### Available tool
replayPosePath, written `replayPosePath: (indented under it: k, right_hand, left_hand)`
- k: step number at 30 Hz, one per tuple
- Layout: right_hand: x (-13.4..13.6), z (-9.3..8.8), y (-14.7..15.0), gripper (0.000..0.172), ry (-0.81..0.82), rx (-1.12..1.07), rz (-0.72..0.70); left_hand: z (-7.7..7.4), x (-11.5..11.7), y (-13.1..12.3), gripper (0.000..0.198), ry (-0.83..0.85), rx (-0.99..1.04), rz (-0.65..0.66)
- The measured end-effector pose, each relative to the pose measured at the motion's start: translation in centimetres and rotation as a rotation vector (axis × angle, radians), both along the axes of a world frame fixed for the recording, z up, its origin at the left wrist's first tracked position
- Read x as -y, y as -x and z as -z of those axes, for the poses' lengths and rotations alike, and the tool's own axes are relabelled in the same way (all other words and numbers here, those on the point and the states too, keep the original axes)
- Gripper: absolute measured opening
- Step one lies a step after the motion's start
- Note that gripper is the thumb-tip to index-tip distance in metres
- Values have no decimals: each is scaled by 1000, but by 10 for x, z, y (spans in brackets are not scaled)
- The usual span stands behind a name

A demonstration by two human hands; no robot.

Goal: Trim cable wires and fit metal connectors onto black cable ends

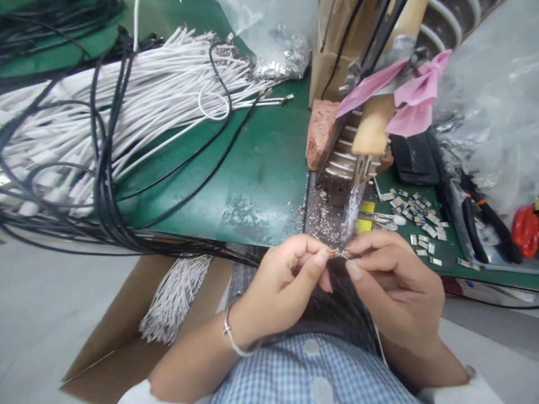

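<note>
Just below the soldering iron's tip, my left hand (290, 280) is closed in a pinch on the end of a black cable (236, 255), with small red and yellow wires (333, 252) showing past the fingertips. My right hand (391, 286) pinches a thin silvery wire (343, 256) that meets those coloured wires. The two hands almost touch. Above them a soldering iron (370, 129) with a wooden handle is fixed tip-down, tied with a pink ribbon (416, 95). Its coated tip ends close to my right fingertips.
White cables (168, 95) and looped black cables cover the left of the green table (261, 163). A brick (322, 126) stands beside the iron. Small metal connectors (421, 210) lie on the right, near pliers (484, 219). Below left is a cardboard box (109, 325) with white cables.
</note>
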State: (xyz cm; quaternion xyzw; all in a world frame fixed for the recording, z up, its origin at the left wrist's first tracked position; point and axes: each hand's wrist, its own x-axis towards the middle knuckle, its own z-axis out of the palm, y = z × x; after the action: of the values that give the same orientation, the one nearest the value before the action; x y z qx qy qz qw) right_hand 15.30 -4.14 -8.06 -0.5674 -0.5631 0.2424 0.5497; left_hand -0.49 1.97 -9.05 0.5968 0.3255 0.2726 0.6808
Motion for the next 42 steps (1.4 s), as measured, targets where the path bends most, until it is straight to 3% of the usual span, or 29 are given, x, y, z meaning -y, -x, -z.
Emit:
replayPosePath:
  k: [16, 29, 42]
  right_hand:
    - [3, 4, -3, 22, 12, -35, -61]
    - [6, 7, -5, 23, 21, -66, -79]
    - [4, 5, -2, 22, 32, -78, -51]
  left_hand:
    - [-3, 1, -2, 22, 50, -1, -35]
    - [5, 7, 2, 15, 71, 58, -38]
    - [3, 2, 1, 20, -13, 3, -40]
